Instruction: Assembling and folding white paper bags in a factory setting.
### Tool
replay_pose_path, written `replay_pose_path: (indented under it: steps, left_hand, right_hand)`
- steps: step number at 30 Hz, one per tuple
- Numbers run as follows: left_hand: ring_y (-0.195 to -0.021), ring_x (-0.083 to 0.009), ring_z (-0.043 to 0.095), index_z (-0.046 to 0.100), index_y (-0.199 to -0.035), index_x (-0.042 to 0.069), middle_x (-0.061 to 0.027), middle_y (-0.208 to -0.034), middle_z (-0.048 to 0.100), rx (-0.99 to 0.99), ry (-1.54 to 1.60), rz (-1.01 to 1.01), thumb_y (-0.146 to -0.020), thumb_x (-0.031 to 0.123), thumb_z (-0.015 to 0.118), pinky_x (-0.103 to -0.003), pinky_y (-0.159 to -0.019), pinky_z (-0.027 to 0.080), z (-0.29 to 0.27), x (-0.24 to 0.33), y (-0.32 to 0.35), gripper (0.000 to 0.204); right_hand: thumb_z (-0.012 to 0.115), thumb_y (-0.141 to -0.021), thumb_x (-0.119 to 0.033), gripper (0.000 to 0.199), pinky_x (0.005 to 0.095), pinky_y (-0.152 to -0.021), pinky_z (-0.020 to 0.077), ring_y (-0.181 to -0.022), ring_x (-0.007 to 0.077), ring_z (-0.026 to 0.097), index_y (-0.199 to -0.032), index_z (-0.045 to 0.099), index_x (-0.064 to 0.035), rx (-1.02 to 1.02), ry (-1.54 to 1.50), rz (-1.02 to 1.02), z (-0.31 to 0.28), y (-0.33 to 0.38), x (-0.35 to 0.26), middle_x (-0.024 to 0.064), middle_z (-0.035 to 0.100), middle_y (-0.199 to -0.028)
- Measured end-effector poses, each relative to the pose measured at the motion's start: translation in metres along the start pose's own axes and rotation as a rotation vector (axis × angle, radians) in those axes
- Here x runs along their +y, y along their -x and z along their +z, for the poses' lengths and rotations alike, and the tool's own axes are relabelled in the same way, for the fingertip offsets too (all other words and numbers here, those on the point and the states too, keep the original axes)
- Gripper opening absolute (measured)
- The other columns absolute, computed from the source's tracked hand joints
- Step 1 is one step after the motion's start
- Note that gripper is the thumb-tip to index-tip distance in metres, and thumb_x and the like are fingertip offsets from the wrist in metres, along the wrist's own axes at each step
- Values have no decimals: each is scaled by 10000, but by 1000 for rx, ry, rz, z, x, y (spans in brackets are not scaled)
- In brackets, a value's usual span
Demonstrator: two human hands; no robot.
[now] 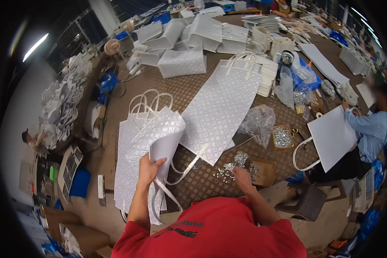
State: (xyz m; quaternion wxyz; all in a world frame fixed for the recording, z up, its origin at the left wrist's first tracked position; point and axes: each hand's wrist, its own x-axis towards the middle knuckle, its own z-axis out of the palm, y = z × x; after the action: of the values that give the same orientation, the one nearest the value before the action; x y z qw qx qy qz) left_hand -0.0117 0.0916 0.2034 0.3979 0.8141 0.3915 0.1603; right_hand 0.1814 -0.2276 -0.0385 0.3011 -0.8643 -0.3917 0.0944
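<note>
- Silver rivet pile [234, 165]: my right hand [243, 177] picks in it, fingertips pinched together.
- White patterned flat bag [161, 137]: my left hand [149, 167] grips it, fingers clamped; unfinished, I judge.
- Finished standing bags [182, 62]: several done.

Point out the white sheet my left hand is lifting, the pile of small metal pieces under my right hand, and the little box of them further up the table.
white sheet [170, 133]: head view, its curled middle.
pile of small metal pieces [232, 165]: head view, pile centre.
little box [282, 136]: head view, its contents' middle.
</note>
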Motion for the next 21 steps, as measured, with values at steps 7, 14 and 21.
replay_pose_path:
  steps: [7, 14, 21]
  left_hand:
    - [-861, -202, 682, 657, -1113, -62, -130, -1018, 712, -141, 383, -51, -854, 0, 695, -325, -802, 546, 1, 21, 14, 269]
    - [-841, -170, 675, 657, -1083, -79, -129, -990, 715, -131, 766, -270, -880, 22, 689, -307, -775, 545, 25, 15, 39, 229]
    - [-759, -153, 668, 661, -1091, -72, -120, -910, 718, -136, 347, -138, -891, 78, 702, -304, -683, 542, 34, 48, 30, 254]
  right_hand:
    - [513, -903, -98, 154, 500, -745, 489, -876, 388, 621, -930, 647, -25, 96, -17, -8, -43, -8, -11, 186, 633, -899]
    - [627, -852, -120, 182, 472, -782, 501, -918, 403, 626, -1007, 665, -33, 197, -12, 421, -65, 26, 43, 195, 651, -955]
    - [664, -827, -136, 159, 485, -732, 513, -832, 403, 662, -945, 661, -30, 57, -30, 253, -61, 25, 45, 199, 686, -856]
